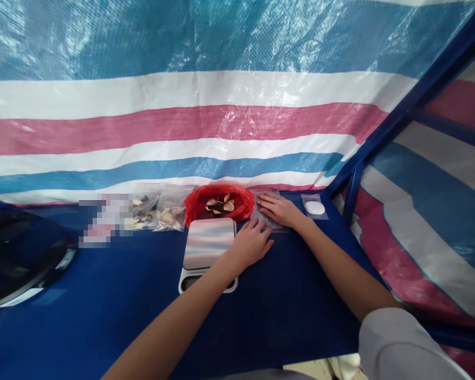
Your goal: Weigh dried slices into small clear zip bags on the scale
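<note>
My right hand [281, 209] lies palm down on a flat, clear plastic bag [260, 214], its fingers stretched out. My left hand [252, 244] rests at the near edge of that bag, just right of the scale, with fingers loosely bent and apart; nothing shows in its grasp. A kitchen scale [209, 245] with a shiny square plate stands beside it, partly covered by my left forearm. Behind the scale is an open red plastic bag [190, 207] holding several pale and dark pieces, perhaps dried mushroom slices [224, 206].
Clear bags of pale pieces [169, 214] stand left of the red bag. A small bag with a white round item [314, 208] lies at the right. A black rounded object [24, 258] occupies the left side. Striped sheeting [182, 121] and a blue frame [354, 190] enclose the blue table [122, 306].
</note>
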`<state>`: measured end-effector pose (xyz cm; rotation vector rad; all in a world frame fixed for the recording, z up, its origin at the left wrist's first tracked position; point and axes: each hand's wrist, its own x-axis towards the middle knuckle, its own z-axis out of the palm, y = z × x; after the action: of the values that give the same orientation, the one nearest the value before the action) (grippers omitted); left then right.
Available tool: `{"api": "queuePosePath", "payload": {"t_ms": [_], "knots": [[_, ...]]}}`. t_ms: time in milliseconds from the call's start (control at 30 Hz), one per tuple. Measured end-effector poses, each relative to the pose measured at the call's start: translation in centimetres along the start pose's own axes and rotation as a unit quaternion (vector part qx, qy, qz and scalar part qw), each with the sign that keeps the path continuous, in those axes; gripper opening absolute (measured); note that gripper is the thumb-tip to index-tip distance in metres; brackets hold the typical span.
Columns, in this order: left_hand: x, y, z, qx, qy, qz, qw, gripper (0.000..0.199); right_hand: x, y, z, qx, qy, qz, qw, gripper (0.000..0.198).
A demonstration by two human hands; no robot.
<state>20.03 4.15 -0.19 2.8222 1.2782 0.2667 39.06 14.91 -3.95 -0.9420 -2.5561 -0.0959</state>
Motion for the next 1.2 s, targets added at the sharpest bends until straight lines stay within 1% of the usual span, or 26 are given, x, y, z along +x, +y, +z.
{"api": "queuePosePath", "payload": {"t_ms": [233, 367, 467, 600, 700, 833, 900, 967, 1067, 1133, 1200], "knots": [[-0.1, 0.1, 0.4, 0.001, 0.001, 0.001, 1.0, 0.034, -0.1, 0.2, 0.4, -0.012, -0.023, 0.004, 1.0, 0.041], [0.0, 0.0, 0.2, -0.002, -0.003, 0.0, 1.0, 0.034, 0.2, 0.2, 0.2, 0.005, -0.027, 0.005, 1.0, 0.041], [0.0, -0.1, 0.0, -0.007, 0.0, -0.003, 1.0, 0.035, 0.2, 0.0, -0.6, 0.025, -0.019, 0.037, 0.999, 0.038], [-0.6, -0.3, -0.6, -0.012, 0.055, 0.004, 0.998, 0.032, -0.4, -1.1, -2.4, 0.051, 0.003, 0.102, 0.993, 0.037], [-1.6, -0.9, -1.3, -0.01, 0.105, 0.0, 0.994, 0.032, -1.4, -2.8, -3.7, 0.069, 0.015, 0.125, 0.99, 0.036], [-3.6, -2.6, -2.7, -0.027, 0.162, -0.013, 0.986, 0.033, -2.7, -6.4, -4.5, 0.072, 0.036, 0.151, 0.985, 0.034], [-5.1, -3.8, -3.4, -0.036, 0.193, -0.039, 0.98, 0.032, -3.2, -8.4, -4.4, 0.058, 0.042, 0.168, 0.983, 0.034], [-7.0, -5.2, -4.0, -0.039, 0.222, -0.072, 0.972, 0.032, -3.7, -10.3, -4.1, 0.038, 0.038, 0.182, 0.982, 0.034], [-10.4, -7.3, -4.3, -0.036, 0.254, -0.098, 0.962, 0.034, -4.1, -12.9, -3.3, 0.005, 0.021, 0.188, 0.982, 0.034], [-12.8, -8.7, -4.1, -0.029, 0.265, -0.122, 0.956, 0.036, -4.2, -14.3, -2.8, -0.018, 0.01, 0.196, 0.98, 0.035], [-15.0, -9.9, -3.7, -0.022, 0.264, -0.152, 0.952, 0.038, -4.2, -15.3, -2.3, -0.038, 0.006, 0.211, 0.977, 0.036]]}}
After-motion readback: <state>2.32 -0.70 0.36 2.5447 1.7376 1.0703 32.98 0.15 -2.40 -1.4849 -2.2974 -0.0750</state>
